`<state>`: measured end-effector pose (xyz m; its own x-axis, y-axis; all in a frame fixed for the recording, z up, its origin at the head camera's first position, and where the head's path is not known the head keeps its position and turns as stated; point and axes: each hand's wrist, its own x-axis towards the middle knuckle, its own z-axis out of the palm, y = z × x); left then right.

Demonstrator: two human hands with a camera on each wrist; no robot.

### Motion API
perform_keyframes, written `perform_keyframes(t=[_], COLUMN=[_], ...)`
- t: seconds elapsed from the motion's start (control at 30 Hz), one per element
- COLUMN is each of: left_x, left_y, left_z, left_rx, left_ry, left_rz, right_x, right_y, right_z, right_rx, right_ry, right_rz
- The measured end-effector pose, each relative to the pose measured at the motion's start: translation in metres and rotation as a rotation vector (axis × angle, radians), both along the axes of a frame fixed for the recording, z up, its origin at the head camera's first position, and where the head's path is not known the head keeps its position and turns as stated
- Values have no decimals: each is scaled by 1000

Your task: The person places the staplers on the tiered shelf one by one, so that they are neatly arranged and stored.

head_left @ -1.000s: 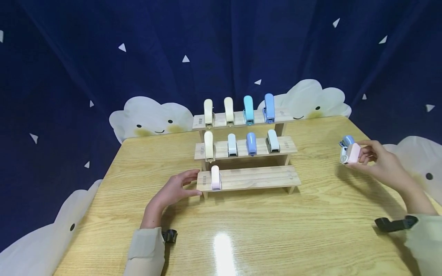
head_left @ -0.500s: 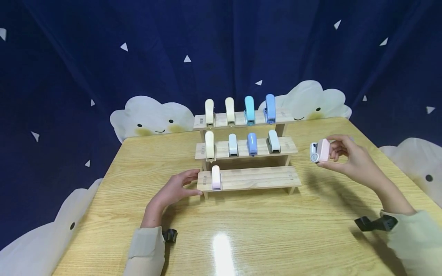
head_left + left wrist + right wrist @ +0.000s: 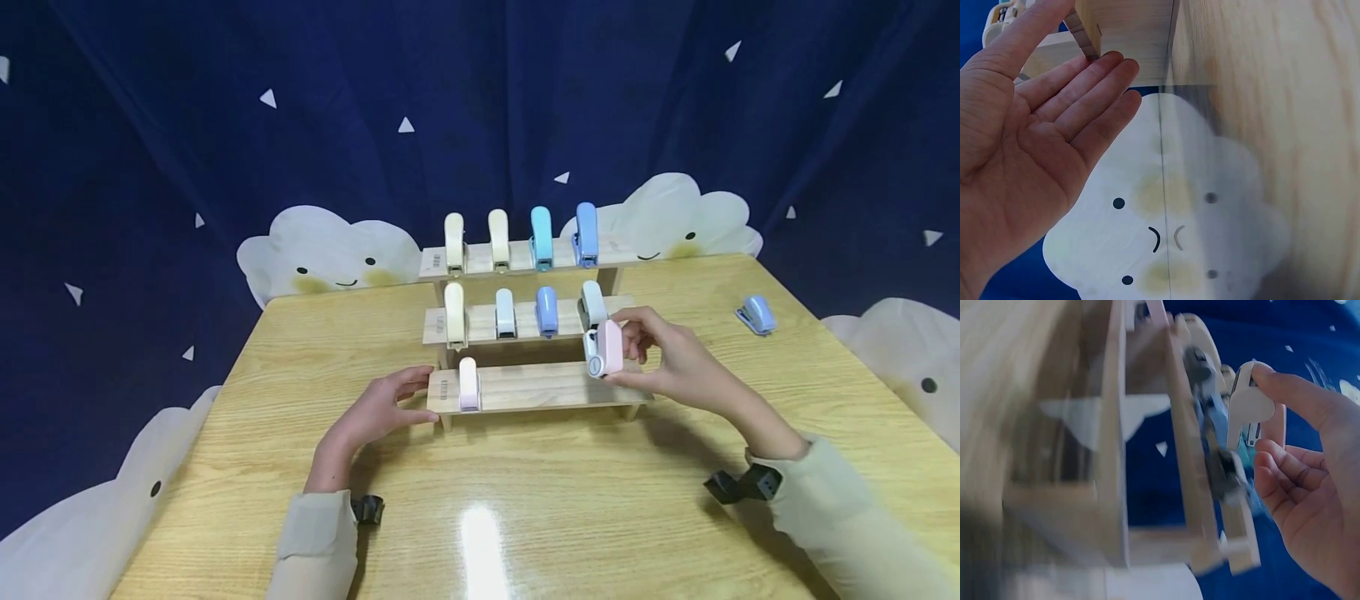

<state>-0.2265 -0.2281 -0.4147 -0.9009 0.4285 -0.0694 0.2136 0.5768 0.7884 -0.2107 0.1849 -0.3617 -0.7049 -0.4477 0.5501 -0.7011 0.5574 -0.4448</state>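
Note:
A stepped wooden display rack (image 3: pixel 555 387) carries several staplers in cream, white, blue and turquoise. On its lowest tier stands one white and pale pink stapler (image 3: pixel 468 385) near the left end. My left hand (image 3: pixel 386 408) rests at that end, thumb toward the front edge and fingers toward the back; the left wrist view shows these fingers (image 3: pixel 1094 103) fairly straight by the wood. My right hand (image 3: pixel 667 358) pinches another pink and white stapler (image 3: pixel 609 348) between thumb and fingers, above the right part of the lowest tier. In the right wrist view the held stapler (image 3: pixel 1254 406) is apart from the rack.
A small blue stapler (image 3: pixel 757 315) lies on the wooden table (image 3: pixel 570 500) at the right. Behind the table hangs a dark blue curtain (image 3: pixel 480 100) with white triangles and clouds. A white-grey stapler (image 3: pixel 592 304) on the middle tier sits close behind the held one.
My right hand has carried the pink and white stapler leftward from the table's right side to over the lowest tier. The blue stapler behind it now shows fully. My left hand has stayed put.

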Motion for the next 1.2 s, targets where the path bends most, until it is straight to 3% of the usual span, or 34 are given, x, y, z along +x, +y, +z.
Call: perform_keyframes(t=[0.17, 0.5, 0.83, 1.2], left_x=[0, 0, 1, 1], left_y=[0, 0, 0, 0], left_z=[1, 3, 3, 3], left_rx=[5, 7, 13, 10], left_ry=[-5, -3, -10, -3], left_rz=[-1, 1, 5, 4], right_x=[-3, -6, -13, -15], right_y=[-28, -65, -80, -85], right_z=[-6, -17, -29, -28], right_rx=[37, 145, 231, 243], right_ry=[-59, -151, -108, -161], right_rz=[48, 47, 48, 65])
